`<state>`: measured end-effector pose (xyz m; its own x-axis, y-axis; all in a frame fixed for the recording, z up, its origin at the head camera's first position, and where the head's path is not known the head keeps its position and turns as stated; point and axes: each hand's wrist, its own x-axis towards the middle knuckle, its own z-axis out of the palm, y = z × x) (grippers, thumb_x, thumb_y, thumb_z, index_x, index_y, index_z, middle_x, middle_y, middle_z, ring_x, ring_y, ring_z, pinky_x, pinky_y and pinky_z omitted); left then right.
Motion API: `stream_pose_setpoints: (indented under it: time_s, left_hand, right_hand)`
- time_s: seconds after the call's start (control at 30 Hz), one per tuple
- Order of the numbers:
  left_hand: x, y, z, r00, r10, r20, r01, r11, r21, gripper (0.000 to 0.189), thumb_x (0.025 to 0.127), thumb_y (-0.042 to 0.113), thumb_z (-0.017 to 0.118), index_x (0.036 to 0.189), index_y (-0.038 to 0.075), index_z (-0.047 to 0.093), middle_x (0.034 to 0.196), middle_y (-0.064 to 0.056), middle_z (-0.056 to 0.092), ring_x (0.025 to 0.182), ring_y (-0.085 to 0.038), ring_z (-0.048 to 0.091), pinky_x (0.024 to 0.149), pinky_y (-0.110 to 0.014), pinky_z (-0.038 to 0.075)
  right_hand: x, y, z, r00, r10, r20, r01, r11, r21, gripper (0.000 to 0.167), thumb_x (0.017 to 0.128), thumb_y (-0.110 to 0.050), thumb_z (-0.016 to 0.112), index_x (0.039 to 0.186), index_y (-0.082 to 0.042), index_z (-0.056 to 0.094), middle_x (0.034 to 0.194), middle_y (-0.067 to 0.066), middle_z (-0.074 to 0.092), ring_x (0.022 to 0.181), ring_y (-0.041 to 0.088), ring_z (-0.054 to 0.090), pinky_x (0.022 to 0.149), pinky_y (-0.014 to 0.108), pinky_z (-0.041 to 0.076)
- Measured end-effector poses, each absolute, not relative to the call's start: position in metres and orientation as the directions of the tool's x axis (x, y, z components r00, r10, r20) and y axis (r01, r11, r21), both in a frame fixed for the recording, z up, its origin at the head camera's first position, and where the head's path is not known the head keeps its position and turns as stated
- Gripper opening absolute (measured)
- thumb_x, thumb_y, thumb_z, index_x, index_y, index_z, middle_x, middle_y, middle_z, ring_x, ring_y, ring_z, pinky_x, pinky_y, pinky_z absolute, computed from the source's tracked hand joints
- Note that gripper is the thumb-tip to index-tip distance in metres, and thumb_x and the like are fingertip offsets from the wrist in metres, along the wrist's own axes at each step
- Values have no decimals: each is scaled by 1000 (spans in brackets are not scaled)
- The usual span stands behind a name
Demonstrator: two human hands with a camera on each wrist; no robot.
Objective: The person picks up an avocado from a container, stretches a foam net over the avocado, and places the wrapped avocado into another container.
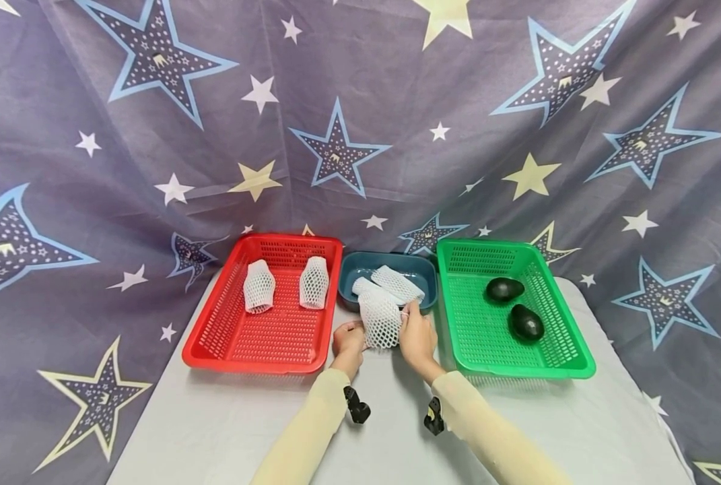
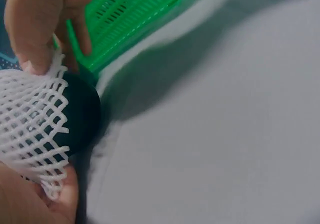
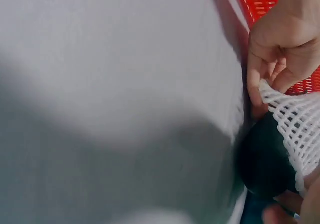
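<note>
Between the two hands is a white foam net sleeve (image 1: 380, 320), drawn partly over a dark avocado (image 2: 84, 111) whose rounded end sticks out of the mesh in both wrist views. My left hand (image 1: 349, 342) pinches the sleeve's open edge on the left. On the opposite side my right hand (image 1: 419, 337) pinches the same edge between thumb and fingers. The sleeve's far end overlaps the dark blue tray (image 1: 428, 264) in the head view. More white foam net sleeves (image 1: 398, 284) lie inside that tray.
Left of the tray stands a red basket (image 1: 257, 367) with two net-wrapped pieces (image 1: 259, 287), set apart from each other. A green basket (image 1: 526, 370) on the right holds two bare avocados (image 1: 526, 323). Behind the white-covered table (image 1: 390, 444) hangs a star-patterned curtain (image 1: 390, 81).
</note>
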<state>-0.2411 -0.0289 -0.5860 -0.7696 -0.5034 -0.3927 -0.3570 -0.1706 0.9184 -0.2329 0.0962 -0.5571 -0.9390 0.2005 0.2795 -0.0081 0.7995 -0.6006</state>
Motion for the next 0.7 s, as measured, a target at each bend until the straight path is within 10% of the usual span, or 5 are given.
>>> stream_pose_setpoints:
  time_s: [0.37, 0.7]
  left_hand:
    - [-245, -17, -571, -788, -451, -419, -306, -305, 902, 22, 100, 5, 56, 114, -5, 70, 111, -18, 69, 81, -14, 58, 64, -19, 47]
    - [-241, -18, -578, -794, -456, -402, -299, -284, 911, 21, 101, 8, 58, 114, -4, 69, 112, -19, 70, 84, -14, 60, 65, -19, 48]
  right_hand:
    - [-230, 99, -560, -939, 289, 189, 22, 595, -804, 4, 96, 1, 53, 100, 1, 55, 88, 28, 67, 78, 43, 64, 70, 56, 50]
    - [-234, 104, -571, -940, 338, 57, 129, 504, -854, 4, 98, 1, 52, 97, 1, 55, 75, 15, 58, 72, 30, 58, 62, 37, 45]
